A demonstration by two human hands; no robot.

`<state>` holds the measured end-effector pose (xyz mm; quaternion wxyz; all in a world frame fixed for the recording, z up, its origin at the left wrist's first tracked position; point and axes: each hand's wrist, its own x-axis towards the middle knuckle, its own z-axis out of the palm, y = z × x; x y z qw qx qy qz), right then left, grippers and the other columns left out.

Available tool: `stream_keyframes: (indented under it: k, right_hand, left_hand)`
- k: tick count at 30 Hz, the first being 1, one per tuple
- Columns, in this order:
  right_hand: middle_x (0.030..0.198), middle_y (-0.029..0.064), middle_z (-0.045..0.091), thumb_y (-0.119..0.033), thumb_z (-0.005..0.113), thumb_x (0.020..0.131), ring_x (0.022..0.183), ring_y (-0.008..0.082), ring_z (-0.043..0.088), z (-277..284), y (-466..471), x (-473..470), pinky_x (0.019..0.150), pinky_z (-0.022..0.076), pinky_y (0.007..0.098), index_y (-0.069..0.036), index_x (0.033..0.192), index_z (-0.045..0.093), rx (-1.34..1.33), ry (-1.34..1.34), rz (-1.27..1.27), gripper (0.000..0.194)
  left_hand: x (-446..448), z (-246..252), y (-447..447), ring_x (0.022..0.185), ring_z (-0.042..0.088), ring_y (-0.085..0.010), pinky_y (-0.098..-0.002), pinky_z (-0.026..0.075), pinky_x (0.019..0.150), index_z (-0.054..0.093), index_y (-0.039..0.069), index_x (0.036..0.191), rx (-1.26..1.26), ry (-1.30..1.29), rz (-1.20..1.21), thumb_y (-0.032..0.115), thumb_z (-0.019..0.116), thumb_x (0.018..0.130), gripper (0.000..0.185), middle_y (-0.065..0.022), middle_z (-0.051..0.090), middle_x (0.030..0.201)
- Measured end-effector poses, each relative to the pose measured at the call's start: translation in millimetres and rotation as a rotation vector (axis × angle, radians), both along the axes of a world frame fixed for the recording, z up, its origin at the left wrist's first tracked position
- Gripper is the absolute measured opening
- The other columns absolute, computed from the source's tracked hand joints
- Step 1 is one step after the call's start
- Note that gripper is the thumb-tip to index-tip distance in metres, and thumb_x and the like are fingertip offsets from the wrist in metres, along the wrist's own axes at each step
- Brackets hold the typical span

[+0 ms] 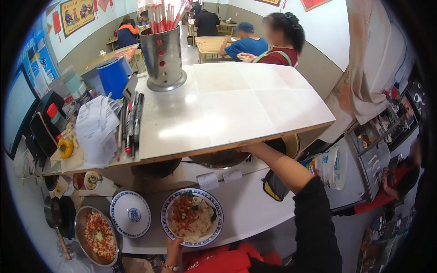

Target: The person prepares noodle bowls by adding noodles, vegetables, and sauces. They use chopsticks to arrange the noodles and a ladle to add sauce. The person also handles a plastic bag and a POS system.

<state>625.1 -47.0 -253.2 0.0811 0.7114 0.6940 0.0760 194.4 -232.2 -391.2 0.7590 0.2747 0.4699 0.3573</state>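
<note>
At the lower middle of the head view, my left hand grips the lower-left rim of a blue-patterned white bowl of wide noodles with red topping and greens. My right arm reaches up under the raised shelf, beside a large dark pan; my right hand is mostly hidden by the shelf edge, so its fingers and anything in them cannot be seen. Left of the bowl sits a blue-patterned white plate or lid. Beyond it stands a steel basin of diced red and pale food.
The white shelf overhangs the counter, carrying a steel chopstick holder, pens, paper slips and a blue container. A black-and-yellow bag lies near my right forearm. People are beyond the shelf; a co-worker is at right.
</note>
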Motion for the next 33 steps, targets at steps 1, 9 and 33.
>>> stream_keyframes:
  k: [1,9,33]
  right_hand:
    - [0.096,0.0169,0.059,-0.012,0.052,0.081,0.094,0.0321,0.055,5.7,-3.5,2.2,0.082,0.0432,0.0425,-0.003,0.104,0.056,-0.06,0.031,0.002,0.025]
    - [0.103,0.0172,0.057,-0.01,0.05,0.081,0.099,0.0318,0.054,44.9,-68.4,-9.0,0.086,0.0428,0.0413,-0.003,0.108,0.055,-0.157,0.313,0.088,0.028]
    - [0.068,0.005,0.041,-0.002,0.056,0.069,0.052,0.0189,0.048,65.4,-303.2,-77.1,0.043,0.0421,0.0301,-0.015,0.133,0.039,0.03,0.315,0.003,0.068]
  left_hand:
    - [13.5,8.6,-4.3,0.111,0.048,-0.0277,-0.0361,0.043,0.09,0.025,0.004,0.131,-0.005,-0.003,0.041,-0.002,0.046,0.064,0.07,-0.0127,0.04,0.127]
    - [82.8,32.1,-5.0,0.105,0.049,-0.0238,-0.033,0.041,0.086,0.035,-0.002,0.121,-0.009,0.184,-0.003,0.006,0.051,0.064,0.059,-0.0121,0.047,0.119]
    - [91.4,14.7,24.8,0.091,0.057,-0.02,-0.029,0.047,0.079,0.041,0.0,0.119,0.117,-0.095,-0.137,0.0,0.046,0.07,0.049,-0.0103,0.055,0.105]
